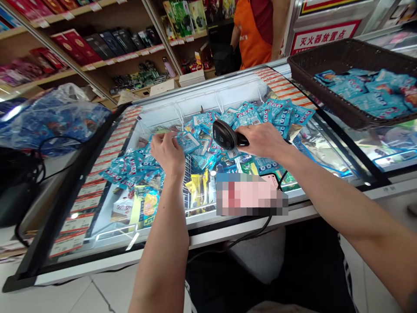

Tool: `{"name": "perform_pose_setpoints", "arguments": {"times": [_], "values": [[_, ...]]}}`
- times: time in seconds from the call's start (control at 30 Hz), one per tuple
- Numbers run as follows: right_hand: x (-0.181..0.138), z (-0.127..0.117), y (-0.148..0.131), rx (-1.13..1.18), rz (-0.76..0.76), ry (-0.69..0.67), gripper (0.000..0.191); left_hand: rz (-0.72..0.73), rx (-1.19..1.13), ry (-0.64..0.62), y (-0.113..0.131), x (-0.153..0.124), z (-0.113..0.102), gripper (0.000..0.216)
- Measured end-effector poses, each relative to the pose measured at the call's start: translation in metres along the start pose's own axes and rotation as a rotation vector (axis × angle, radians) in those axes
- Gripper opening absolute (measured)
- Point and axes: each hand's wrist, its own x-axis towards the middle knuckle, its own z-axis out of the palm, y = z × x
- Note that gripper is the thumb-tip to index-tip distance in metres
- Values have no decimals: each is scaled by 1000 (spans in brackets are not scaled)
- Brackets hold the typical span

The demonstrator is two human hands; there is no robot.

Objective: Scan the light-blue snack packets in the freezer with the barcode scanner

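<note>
My right hand (262, 139) grips the handle of a black barcode scanner (224, 134), its head turned toward my left hand. With fingers bent, my left hand (167, 152) pinches the edge of a small blue packet (188, 142) that shows a white label patch. Many more blue packets (249, 114) lie spread over the glass top of a chest freezer, in a heap between and beyond my hands. Another pile of blue packets (130, 167) sits left of my left wrist. The scanner's cable hangs down past my right forearm.
A dark woven basket (325, 102) with blue packets stands at the right. A phone (270, 179), partly blurred out, lies at the freezer's front edge. Clear bags of blue packs (55, 124) are at the left. A person in an orange apron (250, 39) stands behind, by shelves (124, 56).
</note>
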Motion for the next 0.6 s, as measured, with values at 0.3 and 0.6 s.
{"name": "perform_pose_setpoints", "arguments": {"times": [0.3, 0.6], "values": [[1, 0, 2, 8, 38, -33, 37, 357, 200, -405, 18, -13, 11, 39], [1, -2, 5, -12, 69, -51, 33, 190, 277, -341, -4, -9, 14, 41]]}}
